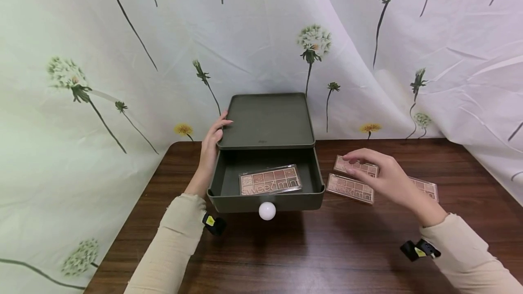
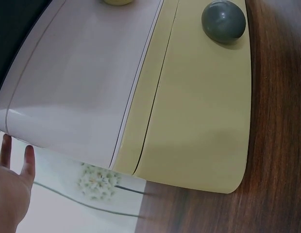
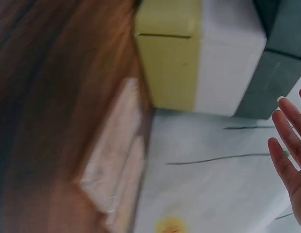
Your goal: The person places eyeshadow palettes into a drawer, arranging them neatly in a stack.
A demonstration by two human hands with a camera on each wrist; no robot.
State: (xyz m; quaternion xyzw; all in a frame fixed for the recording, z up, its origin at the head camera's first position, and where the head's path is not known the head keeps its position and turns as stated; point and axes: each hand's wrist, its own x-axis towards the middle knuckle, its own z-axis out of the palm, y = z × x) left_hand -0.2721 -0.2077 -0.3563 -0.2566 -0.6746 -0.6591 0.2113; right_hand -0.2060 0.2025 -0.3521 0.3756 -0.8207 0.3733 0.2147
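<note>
One palette [image 1: 270, 179] lies inside the open drawer [image 1: 314, 177] of the green box [image 1: 267, 121] on the table [image 1: 286, 257]. Your left hand [image 1: 210, 146] rests flat against the box's left side, fingers straight. Your right hand [image 1: 382, 173] hovers with relaxed fingers over three more palettes [image 1: 349, 188], holding nothing.

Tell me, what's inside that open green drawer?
One eyeshadow palette lies flat in the drawer, toward the front, its clear lid reading "sweet mint". The floor beside it looks bare. The front wall hides the nearest strip of the floor.
</note>
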